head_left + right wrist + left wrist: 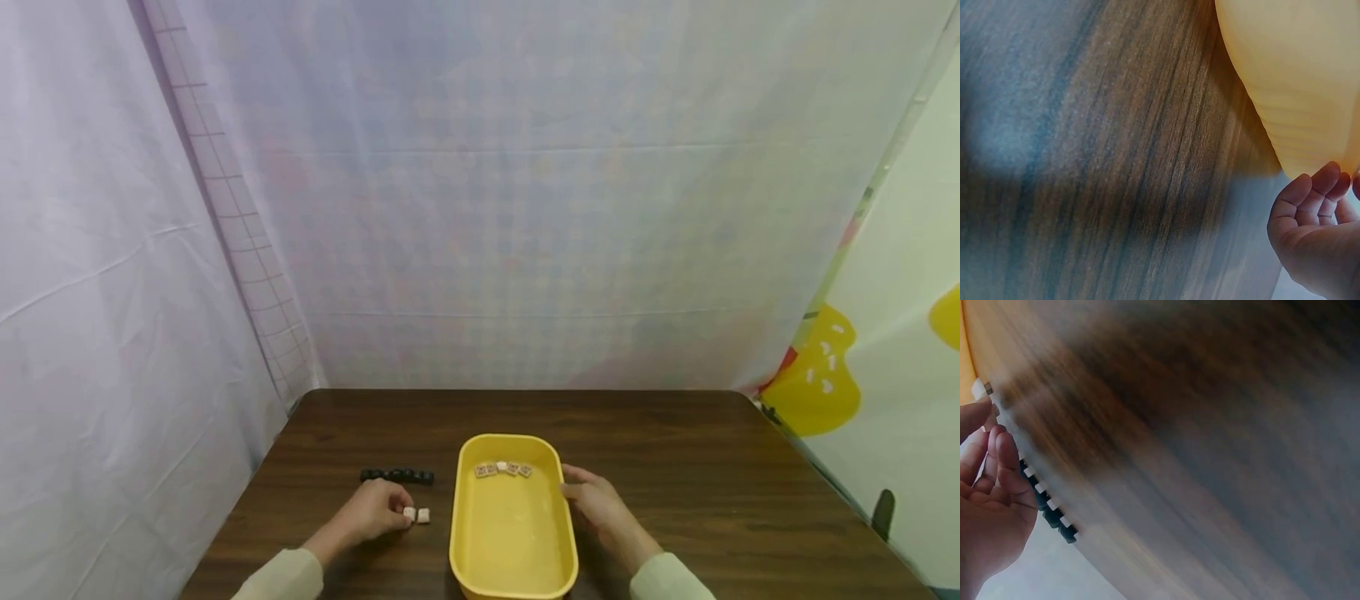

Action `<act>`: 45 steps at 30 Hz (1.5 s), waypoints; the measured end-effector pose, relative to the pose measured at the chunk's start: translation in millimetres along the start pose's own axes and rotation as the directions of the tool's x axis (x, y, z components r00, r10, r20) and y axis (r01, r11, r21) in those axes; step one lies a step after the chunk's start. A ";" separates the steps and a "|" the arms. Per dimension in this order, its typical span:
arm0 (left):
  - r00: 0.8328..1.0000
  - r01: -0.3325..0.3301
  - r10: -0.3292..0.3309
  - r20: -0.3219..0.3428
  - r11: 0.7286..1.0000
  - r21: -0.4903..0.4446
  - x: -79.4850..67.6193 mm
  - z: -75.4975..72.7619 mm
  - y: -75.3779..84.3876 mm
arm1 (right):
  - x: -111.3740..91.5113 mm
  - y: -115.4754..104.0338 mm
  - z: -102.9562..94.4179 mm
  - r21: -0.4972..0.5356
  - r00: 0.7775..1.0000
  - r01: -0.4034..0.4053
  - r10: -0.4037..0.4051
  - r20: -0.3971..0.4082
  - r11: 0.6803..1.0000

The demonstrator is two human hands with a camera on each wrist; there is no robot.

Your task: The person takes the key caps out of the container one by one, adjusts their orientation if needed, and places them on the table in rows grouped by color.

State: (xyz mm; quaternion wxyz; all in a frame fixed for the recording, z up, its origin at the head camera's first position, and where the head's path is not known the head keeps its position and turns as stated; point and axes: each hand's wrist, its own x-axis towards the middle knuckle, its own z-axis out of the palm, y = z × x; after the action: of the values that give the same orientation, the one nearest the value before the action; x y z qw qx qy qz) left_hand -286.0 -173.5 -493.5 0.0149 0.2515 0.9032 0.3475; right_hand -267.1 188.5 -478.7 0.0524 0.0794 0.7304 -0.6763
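Note:
My left hand (377, 508) pinches a small white block-like piece (409, 514) between thumb and fingertips, low over the dark wood table. Just right of it sits another small white piece (423, 516). Beyond this hand runs a row of small black blocks (397, 476), also seen past the fingers in the left wrist view (1054, 515). At the middle stands a yellow tub (513, 546). Near its far end lie several small pale pieces (491, 470), most with brownish markings. My right hand (603, 512) holds the tub's right side, its curved fingertips against the outer wall.
The brown wood table (675, 450) extends on both sides of the tub. A pale curtain (510, 250) hangs behind it, and a white one (112, 333) on the left. A pale sheet with yellow shapes (817, 383) hangs at the right.

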 end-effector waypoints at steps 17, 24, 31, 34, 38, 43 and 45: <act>1.000 0.019 -0.019 0.020 1.000 0.009 5.1 3.1 -2.7 | 2.0 1.3 1.3 -0.009 1.000 0.010 -0.010 -0.014 1.000; 0.998 0.032 -0.032 0.051 0.999 0.002 9.9 -3.0 0.6 | 1.0 1.4 0.8 -0.009 1.000 0.010 -0.010 -0.007 1.000; 0.999 0.049 -0.049 0.012 0.998 -0.030 18.1 -13.0 9.6 | 0.4 1.7 0.3 0.003 1.000 0.004 -0.004 -0.008 1.000; 0.998 0.053 -0.053 -0.038 0.998 -0.018 26.5 -15.0 16.2 | -0.1 1.6 0.2 -0.002 1.000 0.007 -0.007 -0.005 1.000; 0.993 0.051 -0.052 -0.107 0.999 -0.013 39.0 -14.0 29.1 | 0.1 1.8 0.4 -0.008 1.000 0.008 -0.008 -0.005 1.000; 0.989 0.039 -0.049 -0.137 0.996 -0.074 52.8 -6.9 48.9 | 1.4 2.5 0.2 -0.008 1.000 0.013 -0.013 -0.004 1.000; 0.990 0.030 -0.043 -0.133 0.994 -0.101 59.4 -2.9 57.3 | 1.7 2.6 0.0 -0.006 1.000 0.017 -0.017 0.000 1.000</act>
State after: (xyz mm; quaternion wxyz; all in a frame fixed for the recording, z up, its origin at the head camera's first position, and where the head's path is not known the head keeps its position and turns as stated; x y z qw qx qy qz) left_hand -313.0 -111.5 -446.1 -0.0276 0.2098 0.8883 0.4075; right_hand -268.3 188.7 -481.6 0.0468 0.0731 0.7331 -0.6745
